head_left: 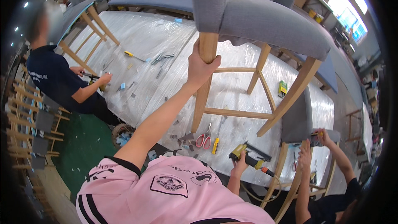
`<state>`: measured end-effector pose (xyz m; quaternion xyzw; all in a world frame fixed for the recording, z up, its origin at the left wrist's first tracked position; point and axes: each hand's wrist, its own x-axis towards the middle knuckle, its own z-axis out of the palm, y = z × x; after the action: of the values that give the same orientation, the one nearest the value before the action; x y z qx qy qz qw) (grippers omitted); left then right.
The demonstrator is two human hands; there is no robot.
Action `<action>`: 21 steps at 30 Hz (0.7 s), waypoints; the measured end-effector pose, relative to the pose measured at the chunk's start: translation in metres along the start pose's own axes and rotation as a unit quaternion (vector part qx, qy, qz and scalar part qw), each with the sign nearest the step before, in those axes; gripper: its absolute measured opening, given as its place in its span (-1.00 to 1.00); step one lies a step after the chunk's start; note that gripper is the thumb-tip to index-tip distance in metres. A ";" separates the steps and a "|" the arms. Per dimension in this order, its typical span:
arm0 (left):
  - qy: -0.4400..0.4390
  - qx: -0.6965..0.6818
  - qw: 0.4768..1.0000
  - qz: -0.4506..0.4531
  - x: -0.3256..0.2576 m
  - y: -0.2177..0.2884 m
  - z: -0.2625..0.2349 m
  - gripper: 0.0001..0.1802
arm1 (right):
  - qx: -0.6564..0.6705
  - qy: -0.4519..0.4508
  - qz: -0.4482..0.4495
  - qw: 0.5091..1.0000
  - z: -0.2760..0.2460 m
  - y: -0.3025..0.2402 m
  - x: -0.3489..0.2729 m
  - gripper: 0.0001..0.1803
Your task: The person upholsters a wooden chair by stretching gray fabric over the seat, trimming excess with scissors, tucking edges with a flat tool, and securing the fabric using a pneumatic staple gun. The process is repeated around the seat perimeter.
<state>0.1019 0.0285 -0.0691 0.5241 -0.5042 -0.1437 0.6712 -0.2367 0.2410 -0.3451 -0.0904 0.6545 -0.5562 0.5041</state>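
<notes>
My left hand [201, 65] is wrapped round a wooden leg [208, 43] of a grey upholstered chair [269, 21], just under its padding. The chair stands on the plastic-covered table [141, 29] before me. Lower and to the right, my right hand [239, 167] grips a yellow and black pneumatic staple gun [237, 152], with an air hose [271, 197] running from its orange fitting. The gun is apart from the chair legs. Between my arms lie scissors [203, 141] with red handles and a yellow-handled screwdriver [215, 145], beside grey fabric scraps [185, 141].
At the left, a co-worker [62, 74] in dark clothes handles a tool by another chair. Another person's hands [305, 155] work at a grey chair [296, 118] on the right. A yellow-green box [282, 89] sits behind my chair. Chair frames [31, 120] are stacked far left.
</notes>
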 end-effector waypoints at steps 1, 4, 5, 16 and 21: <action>-0.009 0.000 0.999 -0.038 0.001 0.004 0.001 -0.09 | 0.005 0.010 0.070 0.997 -0.015 0.013 0.018 -0.45; -0.017 0.006 0.999 -0.037 0.011 -0.005 0.010 -0.11 | 0.065 0.001 0.229 0.971 -0.060 0.050 0.088 -0.44; -0.004 0.006 1.000 -0.016 0.018 -0.008 0.009 -0.14 | 0.110 -0.038 0.246 0.962 -0.071 0.066 0.115 -0.44; 0.018 0.022 1.000 0.011 0.041 -0.021 0.004 -0.14 | -0.371 -0.169 0.204 0.890 -0.051 0.141 0.105 -0.55; 0.008 0.011 1.000 -0.022 0.027 -0.012 0.006 -0.13 | -0.464 -0.400 -0.226 0.757 0.058 -0.069 0.124 -0.66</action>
<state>0.1129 0.0010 -0.0651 0.5434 -0.4890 -0.1484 0.6661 -0.2820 0.0943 -0.3510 -0.6727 0.5315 -0.1954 0.4762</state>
